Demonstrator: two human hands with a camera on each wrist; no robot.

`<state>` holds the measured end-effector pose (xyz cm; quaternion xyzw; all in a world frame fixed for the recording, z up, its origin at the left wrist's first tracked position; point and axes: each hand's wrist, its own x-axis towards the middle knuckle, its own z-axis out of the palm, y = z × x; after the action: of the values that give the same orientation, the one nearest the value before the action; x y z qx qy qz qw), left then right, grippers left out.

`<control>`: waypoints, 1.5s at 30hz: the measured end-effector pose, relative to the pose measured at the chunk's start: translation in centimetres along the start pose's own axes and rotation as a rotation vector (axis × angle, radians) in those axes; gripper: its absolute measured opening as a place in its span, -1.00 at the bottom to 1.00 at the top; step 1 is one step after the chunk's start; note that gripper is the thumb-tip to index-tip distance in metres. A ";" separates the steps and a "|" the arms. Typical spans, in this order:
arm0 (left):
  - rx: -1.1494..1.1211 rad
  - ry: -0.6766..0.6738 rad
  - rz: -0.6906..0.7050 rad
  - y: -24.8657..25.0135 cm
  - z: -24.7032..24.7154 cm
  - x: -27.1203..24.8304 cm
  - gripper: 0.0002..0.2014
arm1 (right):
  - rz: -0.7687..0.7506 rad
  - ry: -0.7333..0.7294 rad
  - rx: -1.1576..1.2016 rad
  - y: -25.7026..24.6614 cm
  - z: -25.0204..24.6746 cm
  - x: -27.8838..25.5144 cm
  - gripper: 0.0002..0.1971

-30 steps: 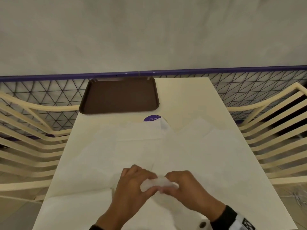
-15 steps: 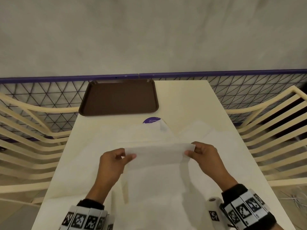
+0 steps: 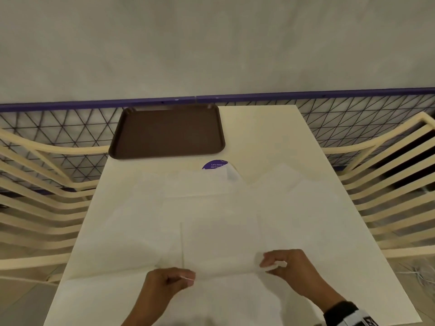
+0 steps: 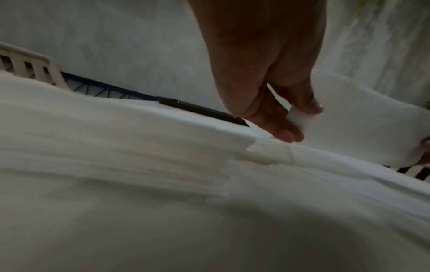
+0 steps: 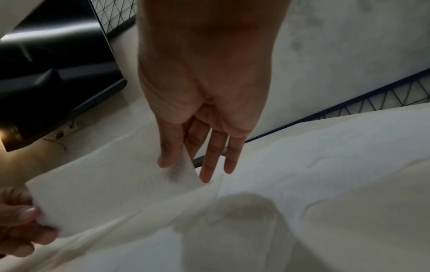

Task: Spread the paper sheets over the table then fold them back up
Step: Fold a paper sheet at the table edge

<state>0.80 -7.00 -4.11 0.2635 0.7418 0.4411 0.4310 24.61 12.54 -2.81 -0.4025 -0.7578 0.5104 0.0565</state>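
Both hands, left hand (image 3: 168,282) and right hand (image 3: 286,267), pinching the paper sheet (image 3: 221,245) by its near corners, have lowered it from mid-air onto the table (image 3: 263,137), so spreading nears completion.

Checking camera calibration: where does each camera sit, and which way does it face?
Head: above the table, looking forward and down at the paper sheet; left hand and right hand show.
Left wrist: low, looking along the left hand's fingers pinching a corner.
Right wrist: looking along the right hand's fingers.
All three show the held sheet; head and left wrist show the tray.
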 end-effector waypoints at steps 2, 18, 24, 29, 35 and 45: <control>-0.012 0.025 -0.064 -0.2 0.2 0.6 -0.79 | 0.007 0.015 -0.018 0.3 0.2 0.5 -0.58; 0.907 0.110 0.696 -0.3 5.4 4.3 -0.54 | 0.098 0.169 -0.327 -0.8 1.7 10.1 -0.50; 1.154 -0.115 0.629 -5.2 7.3 4.1 -0.26 | 0.070 0.170 -0.280 -1.4 1.8 9.0 -0.80; 1.201 -0.106 0.646 -5.8 7.3 4.4 -0.33 | -0.302 0.154 -0.405 -2.2 5.0 4.5 -0.48; 1.292 -0.107 0.636 -6.1 6.5 4.7 -0.32 | -0.199 -0.257 -0.850 1.5 9.4 2.5 -0.40; 1.297 0.102 0.551 -8.5 2.5 4.0 -0.36 | -0.064 -0.164 -0.922 3.7 5.3 1.4 -0.36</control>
<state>0.87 -6.82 -13.81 0.6246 0.7805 0.0149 0.0244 23.06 10.23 -8.78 -0.3204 -0.9195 0.1486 -0.1724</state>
